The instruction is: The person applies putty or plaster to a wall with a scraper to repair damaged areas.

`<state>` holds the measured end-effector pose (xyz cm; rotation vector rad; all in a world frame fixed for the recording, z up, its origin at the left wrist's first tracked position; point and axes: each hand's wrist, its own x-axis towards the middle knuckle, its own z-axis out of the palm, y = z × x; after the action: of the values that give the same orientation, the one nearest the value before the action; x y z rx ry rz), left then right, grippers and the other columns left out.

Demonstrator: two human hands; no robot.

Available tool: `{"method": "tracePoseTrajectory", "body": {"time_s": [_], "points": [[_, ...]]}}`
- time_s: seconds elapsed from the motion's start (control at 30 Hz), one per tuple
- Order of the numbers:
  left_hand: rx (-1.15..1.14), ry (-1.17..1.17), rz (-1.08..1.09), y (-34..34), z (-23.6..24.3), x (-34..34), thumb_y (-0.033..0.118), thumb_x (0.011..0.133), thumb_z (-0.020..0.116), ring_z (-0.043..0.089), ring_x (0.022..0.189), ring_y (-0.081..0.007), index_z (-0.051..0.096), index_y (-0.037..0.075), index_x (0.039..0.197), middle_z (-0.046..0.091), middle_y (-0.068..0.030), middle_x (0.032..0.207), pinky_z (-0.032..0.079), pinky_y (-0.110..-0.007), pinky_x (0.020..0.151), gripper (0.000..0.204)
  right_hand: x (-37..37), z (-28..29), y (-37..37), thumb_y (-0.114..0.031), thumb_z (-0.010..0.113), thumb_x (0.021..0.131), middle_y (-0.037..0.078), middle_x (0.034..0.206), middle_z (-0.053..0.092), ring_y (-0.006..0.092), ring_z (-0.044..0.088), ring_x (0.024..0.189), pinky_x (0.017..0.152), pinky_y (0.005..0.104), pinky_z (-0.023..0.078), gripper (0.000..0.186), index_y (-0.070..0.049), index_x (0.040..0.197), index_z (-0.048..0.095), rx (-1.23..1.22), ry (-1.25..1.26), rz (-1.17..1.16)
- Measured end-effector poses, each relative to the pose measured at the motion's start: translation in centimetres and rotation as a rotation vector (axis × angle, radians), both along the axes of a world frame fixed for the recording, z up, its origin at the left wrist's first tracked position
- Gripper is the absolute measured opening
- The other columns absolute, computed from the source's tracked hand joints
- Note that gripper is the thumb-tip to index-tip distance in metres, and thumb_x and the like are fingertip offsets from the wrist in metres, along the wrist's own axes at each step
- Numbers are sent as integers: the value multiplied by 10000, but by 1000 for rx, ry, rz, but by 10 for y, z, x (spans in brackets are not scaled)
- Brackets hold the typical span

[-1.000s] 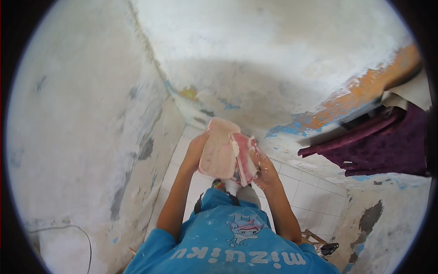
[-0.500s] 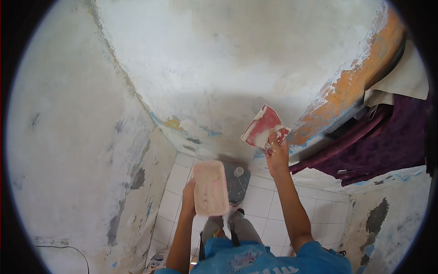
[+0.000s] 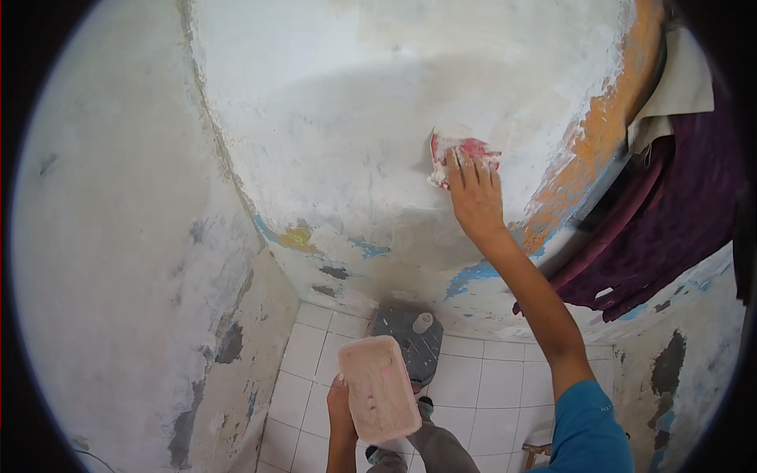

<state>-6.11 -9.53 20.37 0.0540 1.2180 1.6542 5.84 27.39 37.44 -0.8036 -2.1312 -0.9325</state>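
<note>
My right hand (image 3: pixel 476 189) grips a red, flat spreader (image 3: pixel 475 144) smeared with white paste, its face against the patchy white wall (image 3: pixel 410 87) in front of me at upper middle. My left hand (image 3: pixel 341 404) holds a pale pink rectangular tray (image 3: pixel 380 388) by its left side, low in the view. Beige-pink paste coats the inside of the tray. To the right of the spreader, the wall has a band of flaking orange and blue paint (image 3: pixel 591 142).
Behind the tray, a dark grey stand (image 3: pixel 406 347) with a white cylinder (image 3: pixel 423 322) sits on white floor tiles (image 3: pixel 300 355). Purple cloth (image 3: pixel 662 229) and cream cloth (image 3: pixel 674 79) hang at the right. A cracked side wall (image 3: pixel 134 236) rises at the left. A wooden item (image 3: pixel 535 453) lies low right.
My right hand has moved away from the tray and up onto the front wall with the spreader. The tray in my left hand now sits lower in the view.
</note>
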Motion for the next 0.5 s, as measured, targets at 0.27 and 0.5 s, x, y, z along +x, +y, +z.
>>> {"method": "tracePoseTrajectory", "body": {"time_s": [0.27,0.5], "points": [[-17,82,-16,-58,-52,-4,276,1078,395,662,889,-170,582,-4,1161,659,-101,1036,565,-334,761,347,-4,-45,-6,-83,555,898,123,1289,607,321,575,1107,954,441,461,463,-56,1359,575,-42,43,202],[-45,96,17,-67,-48,8,259,1063,421,657,884,-169,599,2,1093,662,-102,1015,552,-333,760,314,-9,10,14,-119,573,880,166,1306,598,309,588,1097,928,477,471,481,-23,1352,564,161,8,-103]]}}
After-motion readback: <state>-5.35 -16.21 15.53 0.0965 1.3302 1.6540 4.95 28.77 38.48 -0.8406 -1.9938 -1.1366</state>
